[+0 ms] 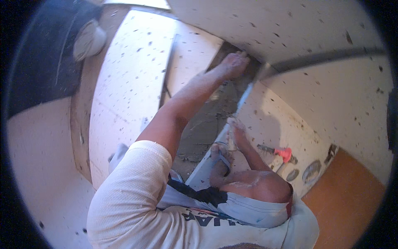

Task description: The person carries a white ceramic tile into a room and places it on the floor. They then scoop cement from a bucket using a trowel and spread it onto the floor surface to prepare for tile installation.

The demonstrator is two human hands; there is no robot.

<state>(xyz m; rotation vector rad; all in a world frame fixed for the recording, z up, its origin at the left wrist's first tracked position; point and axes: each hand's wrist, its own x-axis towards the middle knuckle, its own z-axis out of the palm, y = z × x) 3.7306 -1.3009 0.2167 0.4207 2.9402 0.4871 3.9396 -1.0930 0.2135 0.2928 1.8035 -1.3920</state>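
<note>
My left arm reaches across a strip of wet grey mortar (203, 128) to its far corner beside the wall. There my left hand (235, 65) is closed and low over the mortar; blur hides what its fingers grip. What looks like my right hand (236, 126) is at the pale edge strip (245, 99) bordering the mortar, its fingers bent and too unclear to read. Just below it is my dusty foot with a blue-grey strap (225, 162). White speckled panels or tiles (128, 70) lie left of the mortar.
Speckled walls (290, 37) enclose the far and right sides. A tool with a red guard (284, 154) lies right of my knee, near a round, flat, greyish thing (311, 171). A white bucket-like container (92, 40) stands far left by a dark surface (45, 54). An orange-brown panel (352, 199) is lower right.
</note>
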